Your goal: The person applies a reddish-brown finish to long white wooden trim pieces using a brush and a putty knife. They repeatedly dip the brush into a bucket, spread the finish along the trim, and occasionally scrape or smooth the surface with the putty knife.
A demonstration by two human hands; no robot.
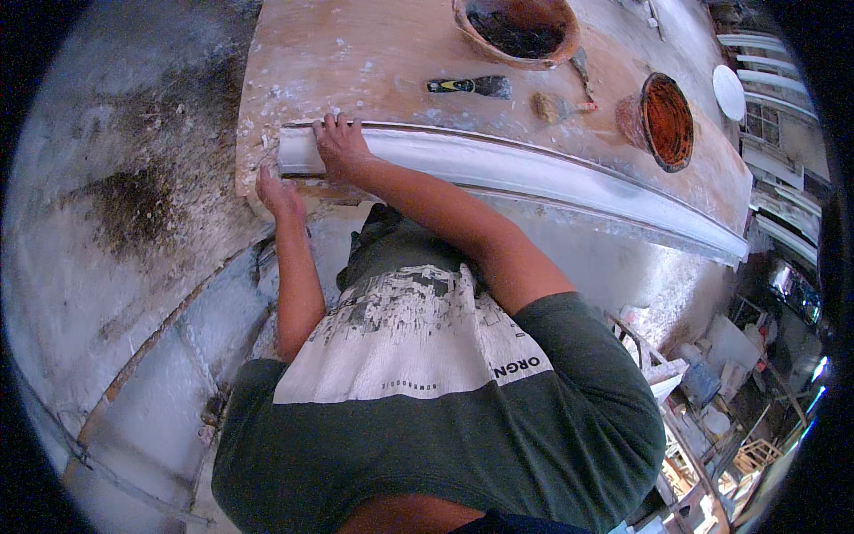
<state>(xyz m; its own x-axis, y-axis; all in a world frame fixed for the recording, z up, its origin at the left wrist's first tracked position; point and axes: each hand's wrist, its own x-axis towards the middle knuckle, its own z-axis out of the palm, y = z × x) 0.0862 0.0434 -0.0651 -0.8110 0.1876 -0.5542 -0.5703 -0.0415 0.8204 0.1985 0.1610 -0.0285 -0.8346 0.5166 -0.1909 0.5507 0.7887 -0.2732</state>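
A long white strip of moulding (427, 158), apparently plaster, lies along the near side of the wooden table (356, 53). My right hand (342, 147) reaches across its left part, with the fingers bent over the far edge and the palm on the white face. Just off the strip's left end, by the table's near corner, is my left hand (280, 194). Its fingers are loosely stretched and slightly blurred, and nothing shows in them. Whether they touch the strip's end I cannot tell.
Beyond the strip lie a dark-handled brush or scraper (470, 86) and a bristle brush (556, 108). A clay-coloured bowl (516, 58) stands at the far side, with an orange-stained bucket (667, 123) to its right. A stained wall (133, 178) rises at left; clutter (721, 374) fills the right.
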